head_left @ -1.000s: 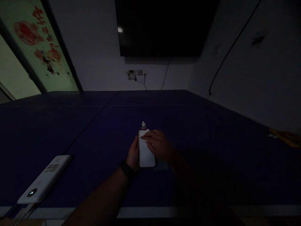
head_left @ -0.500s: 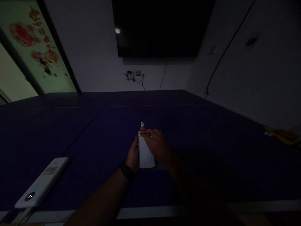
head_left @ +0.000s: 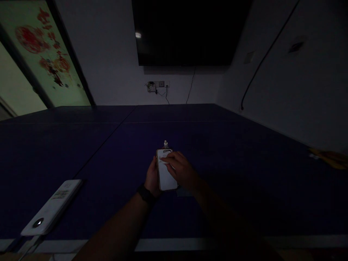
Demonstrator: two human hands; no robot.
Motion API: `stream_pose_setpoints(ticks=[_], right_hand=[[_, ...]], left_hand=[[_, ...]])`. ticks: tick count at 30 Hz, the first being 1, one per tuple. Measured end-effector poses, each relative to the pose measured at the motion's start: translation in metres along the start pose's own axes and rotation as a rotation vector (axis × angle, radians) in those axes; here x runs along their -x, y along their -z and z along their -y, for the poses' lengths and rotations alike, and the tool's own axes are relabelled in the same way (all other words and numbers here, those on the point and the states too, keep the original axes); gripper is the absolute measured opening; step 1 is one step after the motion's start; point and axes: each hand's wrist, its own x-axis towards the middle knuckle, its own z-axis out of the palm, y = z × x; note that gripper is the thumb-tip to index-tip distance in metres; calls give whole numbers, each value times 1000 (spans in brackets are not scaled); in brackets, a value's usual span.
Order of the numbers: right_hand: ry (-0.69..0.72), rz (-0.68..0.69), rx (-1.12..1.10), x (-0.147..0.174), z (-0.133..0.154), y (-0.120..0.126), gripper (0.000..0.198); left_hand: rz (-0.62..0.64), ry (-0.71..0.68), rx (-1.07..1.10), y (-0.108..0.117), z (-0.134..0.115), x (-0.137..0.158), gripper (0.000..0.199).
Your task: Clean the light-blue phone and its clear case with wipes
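A phone (head_left: 167, 180) in a pale case with a brownish edge is tilted up above the table, its white face toward me. My left hand (head_left: 152, 177), with a dark watch band (head_left: 146, 194) at the wrist, grips it along the left side. The bent fingers of my right hand (head_left: 182, 170) press together over the upper part of the white face. Something small and pale shows at those fingertips, too dim to name. Just behind the phone's top edge stands a small bottle with a white nozzle cap (head_left: 165, 144); its lower part is hidden.
The dark blue table (head_left: 114, 159) stretches to the wall. At the near left lies a white power bank (head_left: 53, 206) with a cable. A dark flat sheet (head_left: 184, 192) lies under my right wrist. A yellowish cloth (head_left: 328, 157) is at the right edge.
My right fingers have moved down from the phone's top corner, uncovering a dark cut-out there. The phone has shifted slightly up and left. The whole view has moved a little.
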Motion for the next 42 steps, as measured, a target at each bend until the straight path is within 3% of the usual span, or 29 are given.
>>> stream_pose_setpoints(ticks=[7, 12, 16, 21, 25, 29, 34, 36, 42], right_hand=[[98, 232, 4, 0, 1, 1, 38], [17, 183, 156, -1, -1, 6, 41], [99, 294, 75, -1, 2, 9, 34], [55, 228, 145, -1, 0, 8, 38], [120, 288, 89, -1, -1, 8, 32], [60, 210, 146, -1, -3, 7, 32], [115, 282, 44, 0, -2, 7, 31], [75, 230, 8, 0, -3, 7, 27], [-221, -240, -107, 1, -19, 3, 25]], left_hand=[[-7, 2, 26, 3, 1, -3, 50], [-3, 21, -14, 3, 1, -3, 55], [-31, 8, -3, 4, 0, -1, 49], [-14, 20, -7, 2, 0, -2, 54], [-48, 4, -13, 1, -1, -3, 53], [-17, 8, -9, 3, -2, -3, 54], [-39, -2, -10, 3, -2, -4, 55], [-26, -38, 6, 1, -3, -4, 53], [54, -27, -9, 3, -5, -3, 55]])
